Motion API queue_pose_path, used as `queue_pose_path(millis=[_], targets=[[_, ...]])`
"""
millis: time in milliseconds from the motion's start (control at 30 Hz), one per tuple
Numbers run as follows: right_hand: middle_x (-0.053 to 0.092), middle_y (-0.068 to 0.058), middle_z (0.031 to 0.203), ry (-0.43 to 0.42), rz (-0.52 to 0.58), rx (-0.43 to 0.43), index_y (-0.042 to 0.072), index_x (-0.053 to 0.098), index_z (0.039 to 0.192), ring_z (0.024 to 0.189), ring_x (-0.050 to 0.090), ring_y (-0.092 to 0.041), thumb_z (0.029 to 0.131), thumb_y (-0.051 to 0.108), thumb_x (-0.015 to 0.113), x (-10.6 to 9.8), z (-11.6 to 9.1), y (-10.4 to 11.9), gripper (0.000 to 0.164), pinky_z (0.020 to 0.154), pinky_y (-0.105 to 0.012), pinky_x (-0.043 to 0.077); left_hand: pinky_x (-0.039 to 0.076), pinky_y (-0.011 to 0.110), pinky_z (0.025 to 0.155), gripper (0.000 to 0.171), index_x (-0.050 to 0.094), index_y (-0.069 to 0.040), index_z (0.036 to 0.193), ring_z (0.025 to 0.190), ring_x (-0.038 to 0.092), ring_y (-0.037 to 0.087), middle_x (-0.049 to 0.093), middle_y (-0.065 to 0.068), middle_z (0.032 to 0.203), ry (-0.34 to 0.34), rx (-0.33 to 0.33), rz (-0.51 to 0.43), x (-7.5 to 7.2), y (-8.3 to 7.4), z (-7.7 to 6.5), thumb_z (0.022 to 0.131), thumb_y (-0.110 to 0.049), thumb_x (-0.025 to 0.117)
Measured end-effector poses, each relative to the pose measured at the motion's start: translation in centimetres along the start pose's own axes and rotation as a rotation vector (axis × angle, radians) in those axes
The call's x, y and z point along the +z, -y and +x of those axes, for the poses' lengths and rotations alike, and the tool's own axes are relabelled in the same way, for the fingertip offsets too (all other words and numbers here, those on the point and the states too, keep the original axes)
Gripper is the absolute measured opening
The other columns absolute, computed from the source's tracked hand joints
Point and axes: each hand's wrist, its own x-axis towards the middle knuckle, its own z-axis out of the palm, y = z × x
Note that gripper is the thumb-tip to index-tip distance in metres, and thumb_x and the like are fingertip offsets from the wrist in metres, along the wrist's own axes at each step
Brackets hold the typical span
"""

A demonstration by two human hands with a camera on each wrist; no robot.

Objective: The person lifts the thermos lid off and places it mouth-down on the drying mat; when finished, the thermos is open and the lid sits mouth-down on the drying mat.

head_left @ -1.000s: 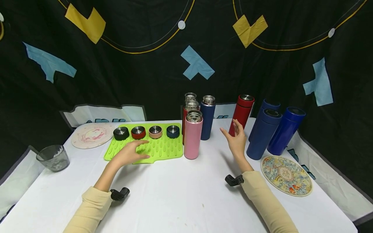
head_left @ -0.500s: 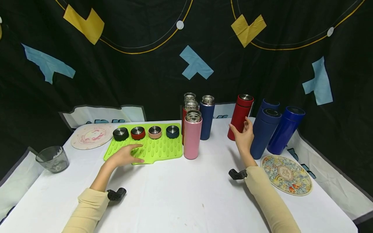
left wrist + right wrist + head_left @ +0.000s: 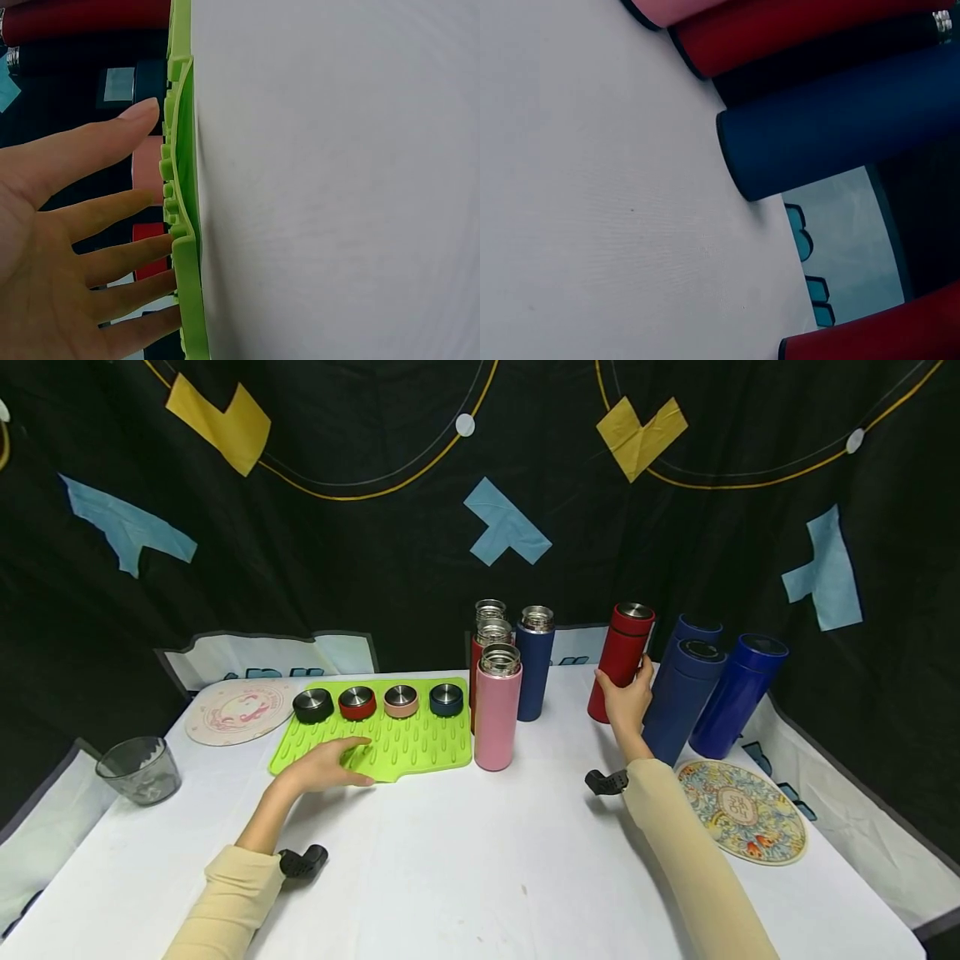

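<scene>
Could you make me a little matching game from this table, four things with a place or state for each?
Things:
1. Pink bottle
2. Lidded red bottle
3. Black lid
4. Glass

Places and states:
A. On the green mat, leftmost in its row
B. See-through, near the table's left edge
C. Without a lid, its metal neck showing
D. Upright, right at the person's right hand

Pairs: 1-C, 2-D, 3-A, 4-B
</scene>
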Motion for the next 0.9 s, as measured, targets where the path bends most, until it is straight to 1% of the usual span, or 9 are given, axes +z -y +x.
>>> queue_pose_path(millis=[200, 333, 500, 567, 800, 900], targets=[[0.044, -0.018, 0.143, 0.007, -0.023, 0.009, 0.006, 0.027, 0.147, 0.127, 0.046, -0.034, 0.085, 0.019, 0.074, 0.3, 0.6, -0.3, 0.079, 0.108, -0.050, 0.036, 0.033, 0.062, 0.103, 0.079, 0.045, 0.008, 0.137, 0.127, 0.039, 0.050, 0.044, 0.032, 0.138, 0.006, -0.005, -0.004, 0.0, -0.2, 0.0, 0.078, -0.032, 0.079], [0.045, -0.021, 0.140, 0.016, -0.064, -0.004, 0.003, 0.029, 0.145, 0.126, 0.047, -0.036, 0.086, 0.019, 0.073, 0.3, 1.1, -0.7, 0.076, 0.107, -0.051, 0.036, 0.033, 0.062, 0.103, 0.080, 0.044, 0.008, 0.138, 0.127, 0.039, 0.050, 0.044, 0.032, 0.138, 0.012, -0.011, 0.002, 0.0, -0.4, -0.1, 0.078, -0.032, 0.079], [0.048, -0.022, 0.138, 0.036, -0.105, -0.015, 0.002, 0.032, 0.142, 0.124, 0.049, -0.037, 0.088, 0.020, 0.071, 0.2, 1.7, -0.9, 0.070, 0.106, -0.051, 0.037, 0.033, 0.062, 0.103, 0.080, 0.045, 0.007, 0.138, 0.127, 0.039, 0.050, 0.044, 0.031, 0.139, 0.015, -0.018, 0.010, 0.0, -0.4, 0.0, 0.078, -0.033, 0.079], [0.048, -0.022, 0.138, 0.035, -0.100, -0.017, 0.003, 0.032, 0.142, 0.124, 0.050, -0.037, 0.088, 0.020, 0.071, 0.2, 1.8, -0.9, 0.069, 0.106, -0.051, 0.037, 0.033, 0.062, 0.103, 0.080, 0.045, 0.006, 0.138, 0.127, 0.039, 0.050, 0.044, 0.030, 0.139, 0.014, -0.017, 0.012, 0.0, -0.4, 0.0, 0.077, -0.033, 0.079], [0.052, -0.020, 0.134, -0.004, -0.025, -0.050, 0.002, 0.037, 0.140, 0.122, 0.051, -0.034, 0.084, 0.012, 0.075, 0.4, 1.3, -0.7, 0.068, 0.105, -0.049, 0.039, 0.032, 0.062, 0.104, 0.081, 0.044, 0.007, 0.138, 0.128, 0.038, 0.050, 0.043, 0.031, 0.139, 0.017, -0.009, 0.009, -0.1, -0.3, 0.0, 0.078, -0.034, 0.079], [0.053, -0.019, 0.134, -0.014, -0.018, -0.064, 0.003, 0.039, 0.139, 0.121, 0.052, -0.033, 0.083, 0.011, 0.076, 0.4, 0.9, -0.6, 0.067, 0.105, -0.047, 0.040, 0.032, 0.062, 0.103, 0.079, 0.044, 0.007, 0.138, 0.127, 0.038, 0.051, 0.043, 0.032, 0.139, 0.011, 0.001, 0.013, -0.4, -0.4, 0.0, 0.079, -0.033, 0.079]])
